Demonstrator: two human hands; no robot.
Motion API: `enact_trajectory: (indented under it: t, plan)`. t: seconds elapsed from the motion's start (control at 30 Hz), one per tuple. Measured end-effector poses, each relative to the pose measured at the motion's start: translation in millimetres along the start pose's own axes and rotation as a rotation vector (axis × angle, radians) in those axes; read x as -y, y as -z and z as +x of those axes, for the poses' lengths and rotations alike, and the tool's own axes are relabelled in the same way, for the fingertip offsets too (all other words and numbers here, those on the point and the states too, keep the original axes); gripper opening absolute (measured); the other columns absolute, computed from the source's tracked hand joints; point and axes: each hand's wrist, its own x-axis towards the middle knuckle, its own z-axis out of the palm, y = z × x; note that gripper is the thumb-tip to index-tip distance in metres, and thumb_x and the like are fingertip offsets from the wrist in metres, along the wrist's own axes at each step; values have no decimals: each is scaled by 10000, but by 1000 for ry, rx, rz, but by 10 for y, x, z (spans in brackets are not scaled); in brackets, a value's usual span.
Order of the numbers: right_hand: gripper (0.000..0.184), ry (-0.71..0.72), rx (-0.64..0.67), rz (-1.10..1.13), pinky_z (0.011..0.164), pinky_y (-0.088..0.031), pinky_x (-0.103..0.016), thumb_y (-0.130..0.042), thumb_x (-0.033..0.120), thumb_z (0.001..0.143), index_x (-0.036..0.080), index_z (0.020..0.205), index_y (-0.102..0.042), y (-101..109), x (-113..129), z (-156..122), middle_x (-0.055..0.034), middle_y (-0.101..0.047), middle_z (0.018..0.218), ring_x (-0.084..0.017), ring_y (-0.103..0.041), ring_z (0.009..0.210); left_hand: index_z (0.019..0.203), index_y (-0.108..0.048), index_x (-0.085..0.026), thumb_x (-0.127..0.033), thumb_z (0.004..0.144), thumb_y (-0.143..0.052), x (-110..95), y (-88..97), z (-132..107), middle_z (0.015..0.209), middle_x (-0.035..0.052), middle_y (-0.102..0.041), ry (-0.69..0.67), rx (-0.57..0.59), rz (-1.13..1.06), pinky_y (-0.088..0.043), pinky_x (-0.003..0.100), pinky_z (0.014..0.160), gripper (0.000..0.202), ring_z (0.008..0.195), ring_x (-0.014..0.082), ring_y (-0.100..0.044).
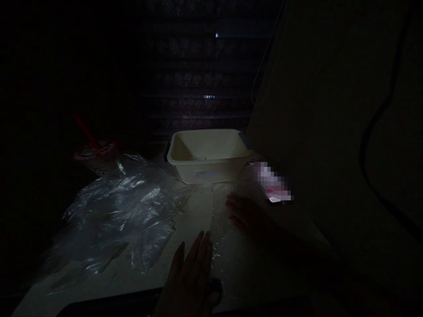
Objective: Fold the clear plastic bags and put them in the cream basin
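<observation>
The light is very dim. My left hand (193,268) lies with its fingers stretched out over the pale table (198,209), at the left edge of a thin sheet or bag of clear plastic (216,251). My right hand (243,213) is farther forward and to the right, over the same plastic, its fingers extended and a little apart. Neither hand seems to grip anything. A dark round object (216,288), too dark to name, sits beside my left thumb. Beyond both hands stands a cream plastic basin (211,169) with small bits inside.
Crumpled clear plastic bags (125,220) heap on the left of the table. Behind them stands a cup (99,160) with a red straw. A pink and white packet (274,182), partly blurred, lies at the right. A dark cable (363,149) hangs on the right.
</observation>
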Motion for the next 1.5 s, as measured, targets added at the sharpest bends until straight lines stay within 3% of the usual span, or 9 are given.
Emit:
enact_trajectory:
  t: [0.13, 0.3, 0.43, 0.57, 0.83, 1.17, 1.33, 1.4, 1.5]
  plan:
    - [336, -11, -62, -56, 858, -367, -365, -370, 223, 785, 82, 1067, -486, -11, 8, 49, -125, -494, 1120, -205, -406, 1063, 1121, -436, -123, -347, 686, -402, -39, 46, -69, 1250, 89, -368, 35, -14, 24, -115, 474, 952, 490, 1207, 259, -128]
    - [500, -45, 18, -24, 953, -209, -422, -370, 317, 776, 31, 1185, -351, 39, 352, 222, -151, -330, 1256, -248, -214, 1180, 1077, -486, -151, -437, 716, -377, -72, 70, -83, 1191, 80, -446, 64, -3, 17, -57, 483, 964, 473, 1215, 236, -99]
    - [655, 16, 115, 27, 968, -104, -457, -375, 475, 739, 45, 1225, -287, -6, 569, 320, -159, -225, 1306, -263, -126, 1204, 1121, -448, -142, -431, 744, -369, -30, 58, -91, 1202, 87, -433, -50, 27, 36, -24, 488, 967, 481, 1210, 246, -121]
    - [698, 14, 116, 18, 955, -75, -486, -324, 545, 734, 55, 1230, -281, -87, 489, 360, -162, -223, 1306, -269, -108, 1207, 1112, -451, -189, -342, 782, -372, -43, 30, -152, 1196, 40, -446, -96, -28, 40, -25, 491, 971, 372, 1211, 223, -131]
    - [663, 2, 63, -60, 952, -127, -458, -402, 507, 722, 40, 1189, -348, -116, 225, 446, -177, -294, 1269, -274, -177, 1186, 1020, -508, -219, -233, 815, -365, -115, -33, -249, 1114, -1, -524, -116, -104, 10, -24, 487, 984, 251, 1207, 182, -159]
    - [321, 37, -54, -59, 857, -352, -326, -491, 214, 730, 78, 1021, -514, -152, -19, 501, -124, -504, 1090, -208, -436, 1004, 976, -524, -247, -236, 805, -411, -89, -4, -249, 1103, -14, -529, -181, -179, 7, -25, 474, 982, 206, 1198, 184, -192]
    - [285, -36, -159, -8, 793, -387, -329, -404, 227, 778, 90, 1003, -512, -82, -36, 392, -114, -537, 1015, -197, -451, 954, 1185, -346, -92, -228, 777, -401, 2, 112, -62, 1270, 95, -332, -116, -26, -114, -128, 434, 977, 433, 1186, 222, -219]
    - [339, -47, -133, -45, 787, -370, -370, -440, 275, 758, 84, 1034, -490, -47, 20, 339, -130, -513, 1043, -229, -422, 974, 1245, -228, -70, -290, 784, -364, 31, 125, 5, 1299, 107, -268, -38, 67, -178, -132, 447, 965, 528, 1198, 227, -181]
    - [468, -69, -19, -97, 775, -347, -407, -494, 331, 717, 80, 1107, -431, -12, 107, 295, -148, -453, 1118, -266, -379, 1001, 1276, -143, -113, -422, 779, -328, 69, 83, 34, 1308, 104, -246, -103, 146, -217, -75, 486, 951, 614, 1203, 239, -157]
